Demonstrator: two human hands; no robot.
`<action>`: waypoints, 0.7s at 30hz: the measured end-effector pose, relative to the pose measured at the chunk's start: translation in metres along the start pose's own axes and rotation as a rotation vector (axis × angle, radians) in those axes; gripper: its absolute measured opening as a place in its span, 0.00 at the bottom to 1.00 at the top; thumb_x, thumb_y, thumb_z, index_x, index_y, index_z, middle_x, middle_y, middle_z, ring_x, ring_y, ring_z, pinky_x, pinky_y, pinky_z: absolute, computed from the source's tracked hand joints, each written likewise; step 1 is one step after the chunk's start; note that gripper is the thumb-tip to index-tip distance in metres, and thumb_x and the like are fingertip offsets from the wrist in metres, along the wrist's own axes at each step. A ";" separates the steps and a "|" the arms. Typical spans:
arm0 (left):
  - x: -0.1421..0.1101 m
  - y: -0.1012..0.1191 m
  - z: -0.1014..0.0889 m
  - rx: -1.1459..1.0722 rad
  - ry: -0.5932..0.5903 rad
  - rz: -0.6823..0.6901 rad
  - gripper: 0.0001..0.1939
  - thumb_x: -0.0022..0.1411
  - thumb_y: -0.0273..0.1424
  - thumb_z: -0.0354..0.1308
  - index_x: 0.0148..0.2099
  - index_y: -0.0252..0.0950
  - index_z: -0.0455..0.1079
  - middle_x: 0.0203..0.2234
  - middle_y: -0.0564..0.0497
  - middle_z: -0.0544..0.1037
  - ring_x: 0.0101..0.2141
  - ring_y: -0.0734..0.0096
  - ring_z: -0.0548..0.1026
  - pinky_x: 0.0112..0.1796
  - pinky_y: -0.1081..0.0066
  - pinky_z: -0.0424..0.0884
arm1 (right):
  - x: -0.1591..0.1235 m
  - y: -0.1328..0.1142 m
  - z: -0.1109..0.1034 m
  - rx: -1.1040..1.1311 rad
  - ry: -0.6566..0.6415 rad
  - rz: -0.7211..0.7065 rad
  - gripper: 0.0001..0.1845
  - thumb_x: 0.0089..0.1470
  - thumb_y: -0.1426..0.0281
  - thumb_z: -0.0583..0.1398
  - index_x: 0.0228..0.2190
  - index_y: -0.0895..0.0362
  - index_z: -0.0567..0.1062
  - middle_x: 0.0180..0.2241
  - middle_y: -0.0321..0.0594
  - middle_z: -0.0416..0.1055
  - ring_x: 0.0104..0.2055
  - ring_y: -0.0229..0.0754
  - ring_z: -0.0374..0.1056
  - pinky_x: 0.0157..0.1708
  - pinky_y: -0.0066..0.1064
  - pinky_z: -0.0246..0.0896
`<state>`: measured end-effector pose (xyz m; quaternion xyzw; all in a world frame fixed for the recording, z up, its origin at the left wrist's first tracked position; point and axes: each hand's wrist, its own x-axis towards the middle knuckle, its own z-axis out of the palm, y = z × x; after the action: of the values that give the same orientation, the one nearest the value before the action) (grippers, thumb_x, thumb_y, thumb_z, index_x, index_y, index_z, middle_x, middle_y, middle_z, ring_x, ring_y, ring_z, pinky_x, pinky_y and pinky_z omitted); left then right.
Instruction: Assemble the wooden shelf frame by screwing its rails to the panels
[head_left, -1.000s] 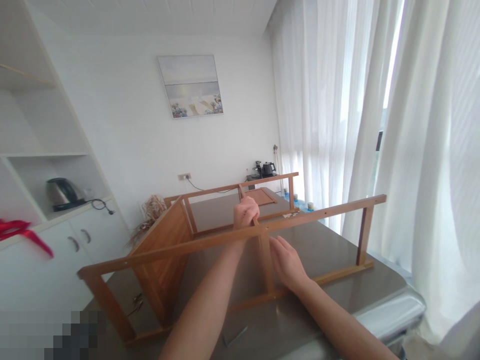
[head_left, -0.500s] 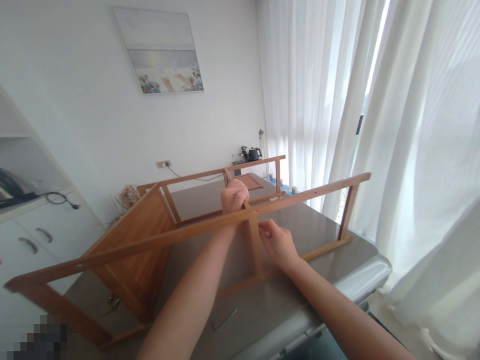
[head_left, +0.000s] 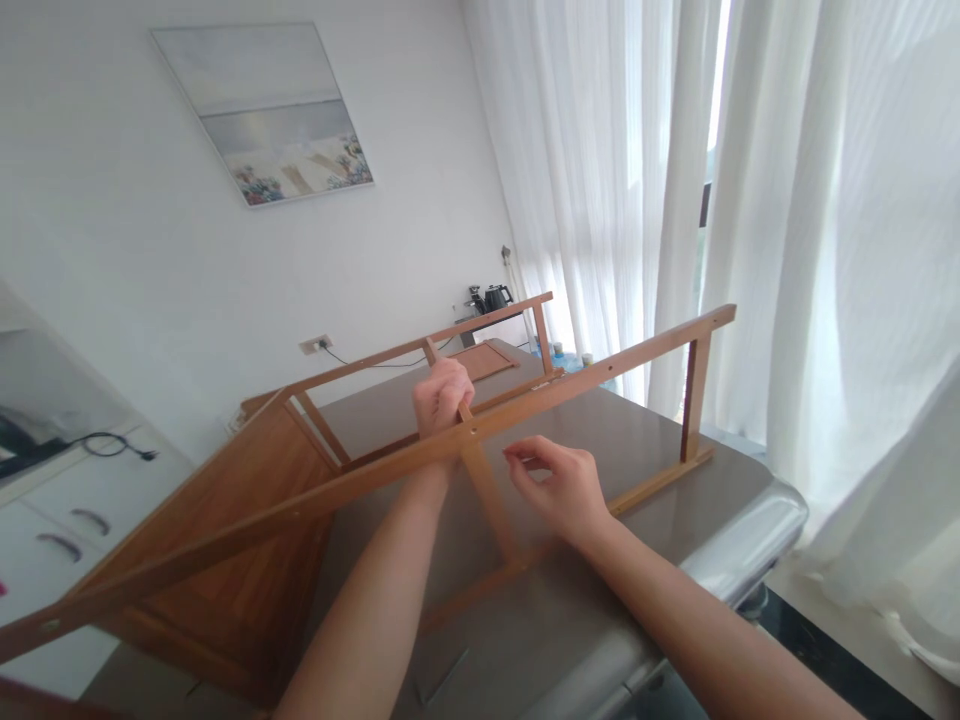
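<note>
A wooden frame (head_left: 375,480) of rails and short uprights stands on the table, with a slatted wooden panel (head_left: 232,560) fixed across its left part. My left hand (head_left: 444,397) reaches past the near top rail and is wrapped round the middle crossbar (head_left: 429,350). To the right of the near middle upright (head_left: 489,495) is my right hand (head_left: 559,485), its thumb and forefinger pinched together, apart from the wood. Whether anything small sits in that pinch cannot be made out. On the table below the frame lies a thin L-shaped hex key (head_left: 444,680).
The table (head_left: 600,440) has a shiny, rounded near edge. A flat wooden panel (head_left: 484,362) lies at its far end. A black kettle (head_left: 496,298) stands beyond, by the wall. White curtains (head_left: 787,200) hang on the right. A cabinet (head_left: 52,540) with a power cord is at left.
My view has swung and tilted, so the frame's left end now runs out of sight. My right hand has drawn slightly away from the upright. The left hand keeps its hold on the crossbar.
</note>
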<state>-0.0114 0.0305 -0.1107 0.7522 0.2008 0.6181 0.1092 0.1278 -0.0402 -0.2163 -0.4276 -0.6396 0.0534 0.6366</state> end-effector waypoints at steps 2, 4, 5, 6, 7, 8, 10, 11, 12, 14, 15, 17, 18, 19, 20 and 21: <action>-0.002 0.002 0.000 -0.031 0.019 -0.034 0.20 0.65 0.27 0.47 0.20 0.39 0.51 0.18 0.52 0.58 0.27 0.68 0.60 0.32 0.66 0.58 | -0.001 -0.005 -0.004 0.067 0.008 0.035 0.05 0.59 0.71 0.62 0.37 0.51 0.79 0.34 0.33 0.83 0.32 0.38 0.81 0.32 0.24 0.76; -0.003 0.002 0.001 -0.075 0.034 -0.071 0.20 0.65 0.28 0.48 0.20 0.39 0.51 0.18 0.53 0.58 0.26 0.69 0.59 0.31 0.66 0.57 | -0.004 -0.014 -0.011 0.179 0.027 0.078 0.04 0.61 0.70 0.63 0.40 0.51 0.77 0.38 0.34 0.84 0.35 0.39 0.82 0.33 0.24 0.77; -0.003 0.001 0.001 -0.097 0.037 -0.084 0.20 0.66 0.29 0.48 0.20 0.39 0.51 0.19 0.53 0.58 0.26 0.69 0.59 0.30 0.66 0.57 | -0.006 -0.021 -0.015 0.237 0.042 0.094 0.05 0.61 0.70 0.64 0.40 0.51 0.77 0.38 0.35 0.84 0.36 0.39 0.82 0.34 0.25 0.78; -0.004 0.001 0.001 -0.115 0.037 -0.088 0.20 0.65 0.29 0.48 0.20 0.39 0.51 0.19 0.53 0.59 0.26 0.69 0.59 0.30 0.66 0.57 | -0.008 -0.028 -0.020 0.269 0.064 0.093 0.05 0.61 0.70 0.64 0.40 0.51 0.78 0.38 0.35 0.84 0.35 0.39 0.82 0.33 0.25 0.78; -0.004 0.000 0.002 -0.126 0.037 -0.087 0.20 0.65 0.29 0.49 0.20 0.39 0.52 0.19 0.53 0.59 0.26 0.69 0.60 0.30 0.66 0.58 | -0.010 -0.037 -0.024 0.267 0.081 0.076 0.05 0.61 0.71 0.65 0.40 0.51 0.79 0.37 0.34 0.84 0.34 0.37 0.81 0.33 0.24 0.77; -0.004 -0.001 0.002 -0.136 0.037 -0.083 0.20 0.65 0.30 0.49 0.20 0.39 0.52 0.19 0.53 0.59 0.26 0.69 0.60 0.30 0.66 0.58 | -0.012 -0.045 -0.028 0.239 0.100 0.039 0.05 0.61 0.72 0.65 0.39 0.51 0.80 0.36 0.33 0.84 0.31 0.36 0.80 0.32 0.24 0.76; -0.005 -0.002 0.002 -0.148 0.041 -0.083 0.20 0.65 0.31 0.49 0.20 0.39 0.53 0.19 0.53 0.60 0.26 0.69 0.61 0.31 0.66 0.60 | -0.014 -0.063 -0.035 0.168 0.146 -0.059 0.05 0.59 0.74 0.67 0.37 0.52 0.81 0.33 0.33 0.83 0.29 0.35 0.77 0.31 0.24 0.73; -0.005 -0.003 0.002 -0.144 0.042 -0.089 0.20 0.65 0.31 0.49 0.20 0.39 0.53 0.20 0.53 0.60 0.26 0.69 0.62 0.31 0.66 0.61 | -0.013 -0.071 -0.038 0.154 0.177 -0.105 0.04 0.59 0.74 0.67 0.36 0.53 0.81 0.32 0.33 0.82 0.29 0.34 0.76 0.30 0.25 0.71; -0.005 -0.004 0.001 -0.135 0.041 -0.096 0.20 0.65 0.32 0.49 0.20 0.39 0.54 0.20 0.53 0.61 0.26 0.69 0.62 0.31 0.66 0.61 | -0.011 -0.078 -0.039 0.153 0.196 -0.138 0.04 0.58 0.75 0.68 0.36 0.54 0.81 0.30 0.33 0.81 0.29 0.34 0.75 0.29 0.25 0.70; -0.006 -0.006 0.001 -0.118 0.039 -0.110 0.19 0.65 0.34 0.48 0.21 0.39 0.54 0.21 0.53 0.62 0.27 0.69 0.63 0.32 0.67 0.63 | -0.004 -0.088 -0.040 0.165 0.222 -0.193 0.04 0.58 0.76 0.68 0.36 0.56 0.81 0.29 0.34 0.79 0.29 0.35 0.73 0.29 0.26 0.68; -0.006 -0.007 0.000 -0.113 0.040 -0.113 0.19 0.65 0.34 0.48 0.22 0.39 0.54 0.21 0.53 0.62 0.27 0.69 0.64 0.33 0.67 0.64 | 0.000 -0.091 -0.040 0.170 0.227 -0.216 0.04 0.58 0.76 0.68 0.36 0.56 0.80 0.29 0.35 0.79 0.29 0.35 0.73 0.29 0.27 0.68; -0.006 -0.010 0.000 -0.113 0.040 -0.107 0.18 0.65 0.34 0.48 0.22 0.39 0.54 0.21 0.53 0.62 0.27 0.69 0.64 0.33 0.67 0.65 | 0.008 -0.094 -0.037 0.170 0.230 -0.255 0.03 0.59 0.77 0.68 0.35 0.57 0.80 0.29 0.35 0.78 0.30 0.34 0.72 0.30 0.27 0.67; -0.006 -0.010 0.000 -0.117 0.041 -0.099 0.18 0.64 0.34 0.49 0.21 0.39 0.54 0.21 0.53 0.62 0.27 0.69 0.64 0.33 0.66 0.65 | 0.011 -0.094 -0.035 0.168 0.225 -0.268 0.03 0.59 0.77 0.68 0.35 0.57 0.80 0.29 0.35 0.79 0.30 0.34 0.72 0.30 0.26 0.67; -0.006 -0.011 0.000 -0.121 0.043 -0.093 0.19 0.64 0.34 0.49 0.21 0.39 0.53 0.20 0.53 0.61 0.27 0.69 0.64 0.33 0.66 0.65 | 0.014 -0.093 -0.032 0.164 0.216 -0.279 0.03 0.59 0.77 0.68 0.34 0.57 0.80 0.30 0.35 0.79 0.29 0.34 0.71 0.30 0.26 0.67; -0.006 -0.011 0.000 -0.124 0.045 -0.089 0.18 0.64 0.33 0.49 0.21 0.39 0.53 0.20 0.53 0.61 0.27 0.69 0.64 0.33 0.66 0.65 | 0.016 -0.092 -0.030 0.159 0.209 -0.285 0.03 0.59 0.77 0.68 0.34 0.57 0.80 0.30 0.34 0.79 0.29 0.33 0.71 0.30 0.26 0.66; -0.006 -0.011 0.001 -0.126 0.048 -0.087 0.18 0.64 0.32 0.49 0.21 0.39 0.53 0.20 0.53 0.61 0.27 0.69 0.64 0.33 0.66 0.65 | 0.017 -0.090 -0.028 0.153 0.205 -0.290 0.03 0.59 0.76 0.68 0.34 0.57 0.80 0.30 0.34 0.79 0.29 0.33 0.71 0.30 0.25 0.66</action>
<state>-0.0136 0.0384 -0.1205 0.7194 0.1966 0.6419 0.1783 0.1116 -0.0995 -0.1426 -0.2845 -0.6205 -0.0342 0.7300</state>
